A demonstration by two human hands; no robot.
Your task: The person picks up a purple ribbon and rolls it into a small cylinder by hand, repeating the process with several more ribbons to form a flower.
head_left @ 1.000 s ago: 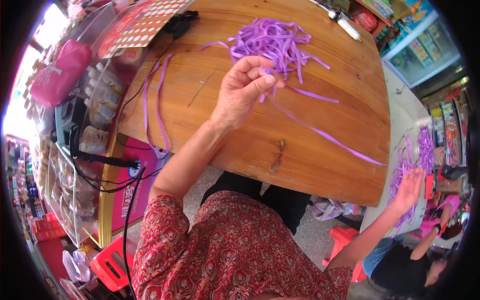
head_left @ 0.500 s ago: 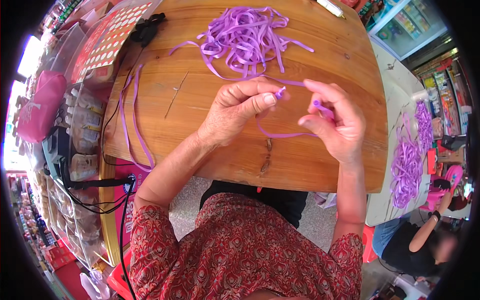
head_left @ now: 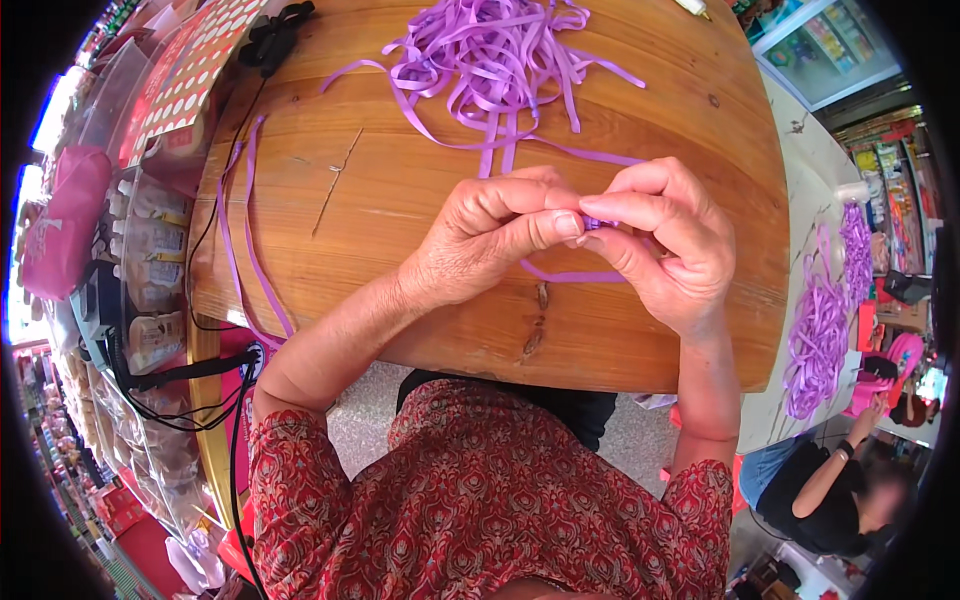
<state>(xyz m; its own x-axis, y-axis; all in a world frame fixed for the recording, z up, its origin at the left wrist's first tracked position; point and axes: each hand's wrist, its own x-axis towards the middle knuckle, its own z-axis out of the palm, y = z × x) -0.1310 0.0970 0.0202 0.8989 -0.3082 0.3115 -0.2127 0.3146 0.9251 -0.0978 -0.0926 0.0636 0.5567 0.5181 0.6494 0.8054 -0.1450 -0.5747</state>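
Nearest of all is the person's red patterned shirt [head_left: 500, 490], with a strip of grey speckled floor [head_left: 645, 440] beyond it. To the near right, a co-worker in a black top [head_left: 815, 500] bends an arm toward something bright pink [head_left: 905, 355]. At the near left, a black cable [head_left: 238, 480] runs down past the side of the furniture.

Beyond the shirt lies the wooden tabletop [head_left: 450, 340], and over its near half the two bare hands meet. The left hand [head_left: 485, 235] has its thumb and forefinger pinched together, and the right hand [head_left: 685, 245] closes its thumb and forefinger from the other side. Between the touching fingertips they grip a small purple piece [head_left: 597, 223], mostly hidden by the fingers; which hand bears more of it cannot be told. A purple ribbon strand [head_left: 575, 276] curves just below the hands and passes behind the right one.

On the left part of the tabletop, a narrow ribbon loop [head_left: 255, 240] hangs over the edge. Further left stand clear packs [head_left: 155, 260], with a pink pouch [head_left: 65, 225] beside them. On the right, a pale tabletop [head_left: 812, 185] bears another purple ribbon heap [head_left: 818, 345].

Farther off, beyond the hands, sits a tangled purple ribbon pile [head_left: 480, 60], its loose ends spreading outward. A glass-fronted cabinet [head_left: 830, 50] stands at the far right.
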